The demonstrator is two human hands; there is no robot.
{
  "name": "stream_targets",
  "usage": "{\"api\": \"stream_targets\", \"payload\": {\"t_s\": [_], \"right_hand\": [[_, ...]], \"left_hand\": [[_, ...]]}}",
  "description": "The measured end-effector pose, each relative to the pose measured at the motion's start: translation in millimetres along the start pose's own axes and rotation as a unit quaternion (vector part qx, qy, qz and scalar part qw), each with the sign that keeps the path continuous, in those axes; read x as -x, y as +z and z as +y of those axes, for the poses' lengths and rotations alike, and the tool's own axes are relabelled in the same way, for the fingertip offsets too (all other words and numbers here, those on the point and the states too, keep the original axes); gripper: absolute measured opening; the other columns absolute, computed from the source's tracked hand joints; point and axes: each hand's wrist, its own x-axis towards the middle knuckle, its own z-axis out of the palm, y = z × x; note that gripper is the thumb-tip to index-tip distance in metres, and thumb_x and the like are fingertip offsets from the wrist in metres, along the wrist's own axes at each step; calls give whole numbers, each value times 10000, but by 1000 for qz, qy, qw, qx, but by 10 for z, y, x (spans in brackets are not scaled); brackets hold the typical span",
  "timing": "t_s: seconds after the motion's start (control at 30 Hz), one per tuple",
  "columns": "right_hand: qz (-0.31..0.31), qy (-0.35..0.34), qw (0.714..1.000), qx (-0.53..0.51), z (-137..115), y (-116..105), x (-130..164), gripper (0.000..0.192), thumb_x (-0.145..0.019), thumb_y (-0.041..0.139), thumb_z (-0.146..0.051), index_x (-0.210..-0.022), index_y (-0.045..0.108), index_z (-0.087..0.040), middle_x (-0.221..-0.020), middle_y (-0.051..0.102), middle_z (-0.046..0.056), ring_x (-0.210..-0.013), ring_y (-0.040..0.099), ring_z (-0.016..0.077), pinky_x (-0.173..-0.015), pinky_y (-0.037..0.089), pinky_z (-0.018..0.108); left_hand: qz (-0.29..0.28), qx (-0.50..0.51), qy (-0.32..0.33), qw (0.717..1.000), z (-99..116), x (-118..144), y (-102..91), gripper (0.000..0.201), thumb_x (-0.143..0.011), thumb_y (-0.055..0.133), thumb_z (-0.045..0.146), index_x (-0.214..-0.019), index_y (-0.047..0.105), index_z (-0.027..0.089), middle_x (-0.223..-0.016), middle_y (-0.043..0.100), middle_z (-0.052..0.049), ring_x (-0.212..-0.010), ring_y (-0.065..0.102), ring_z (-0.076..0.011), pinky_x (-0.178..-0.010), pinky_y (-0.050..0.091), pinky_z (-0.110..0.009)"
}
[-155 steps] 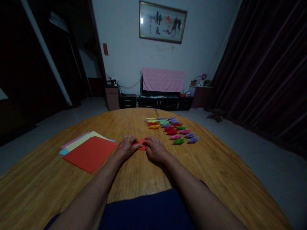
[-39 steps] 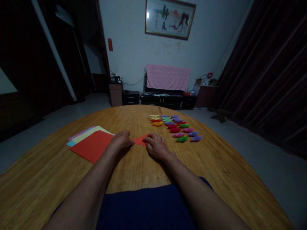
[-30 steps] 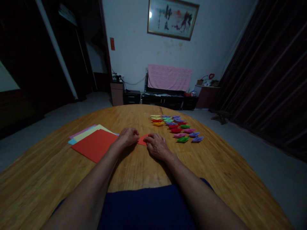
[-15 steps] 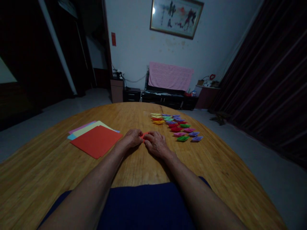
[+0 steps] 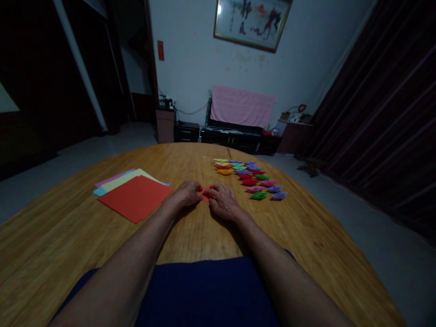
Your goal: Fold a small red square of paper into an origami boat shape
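A small folded piece of red-orange paper (image 5: 205, 194) lies on the table between my hands, partly covered by my fingers. My left hand (image 5: 189, 193) grips its left side with the fingers curled in. From the right, my right hand (image 5: 222, 200) presses on it, fingers bent over the paper's top and edge. The exact shape of the fold is hidden. To the left lies a fanned stack of square paper sheets, a red-orange sheet (image 5: 136, 199) on top, with a yellow sheet (image 5: 131, 177) and blue and pink ones showing beneath.
Rows of small folded paper boats (image 5: 250, 182) in several colours stand right of my hands on the round wooden table (image 5: 204, 240). Beyond the far edge are a low black cabinet (image 5: 231, 141) and a screen draped with a pink towel (image 5: 241, 106).
My right hand has shifted slightly on the paper, and more of the red-orange piece shows between the hands. The whole view has tilted a little.
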Motion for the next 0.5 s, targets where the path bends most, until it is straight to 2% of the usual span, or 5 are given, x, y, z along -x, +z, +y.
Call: {"api": "stream_targets", "payload": {"t_s": [0.23, 0.37, 0.5], "right_hand": [[53, 25, 998, 12, -103, 75, -13, 264, -971, 483, -378, -1121, 675, -277, -1223, 583, 59, -1198, 463, 251, -997, 324, 434], [54, 32, 998, 11, -77, 110, -38, 236, -951, 504, -325, -1110, 674, -286, -1228, 578, 56, -1194, 467, 259, -977, 335, 444], [25, 22, 999, 3, -19, 59, -46, 281, -936, 488, -251, -1145, 671, -298, -1266, 568, 52, -1214, 460, 250, -1002, 331, 447]], "left_hand": [[-12, -2, 17, 1000, 35, 30, -26, 264, -799, 612, 305, -981, 749, 171, -900, 739, -73, -817, 617, -192, -681, 422, -265], [-21, -5, 18, 1000, 35, 20, -24, 301, -807, 599, 277, -1042, 742, 155, -962, 739, -94, -853, 627, -200, -703, 429, -270], [-17, -10, 16, 1000, 36, 34, -33, 299, -792, 595, 229, -1048, 737, 171, -956, 743, -80, -854, 625, -191, -716, 428, -264]]}}
